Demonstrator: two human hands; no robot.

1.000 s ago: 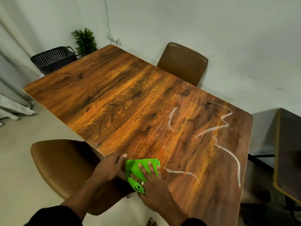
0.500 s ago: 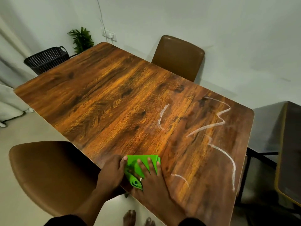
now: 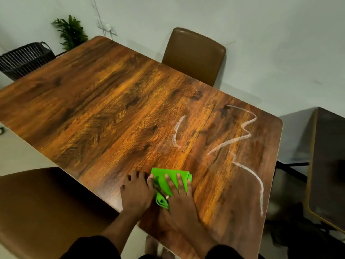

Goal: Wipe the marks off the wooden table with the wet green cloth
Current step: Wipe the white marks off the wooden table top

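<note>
My right fingers [image 3: 180, 181] are spread flat and wide over the green cloth [image 3: 169, 179], pressing it down on the worktop [image 3: 112, 116] rather than pinching it, and my left hand [image 3: 135, 193] lies open just beside it, fingertips touching the cloth's left edge while the palm rests on bare wood. The cloth is folded into a thick pad near the worktop's near edge, with a loose fold curling out between my two hands. Being soft and wet, I expect it to be limp and light, likely to bunch or unfold if I only push from one corner (so the flat palm over the middle of the pad looks like the best hold, with the fingers fanned toward its far edge to keep the layers together). The wetness should help it cling to the smooth, glossy wood, though I judge it could also slide out from under a light hand. Beyond the cloth, the white marks are not yet wiped: a short curved stroke [image 3: 176, 132] farther in, and a long zigzag line [image 3: 242, 139] running down toward the right edge, well apart from the pad. Brown chairs stand at the far side [image 3: 194, 55] and at my left.
</note>
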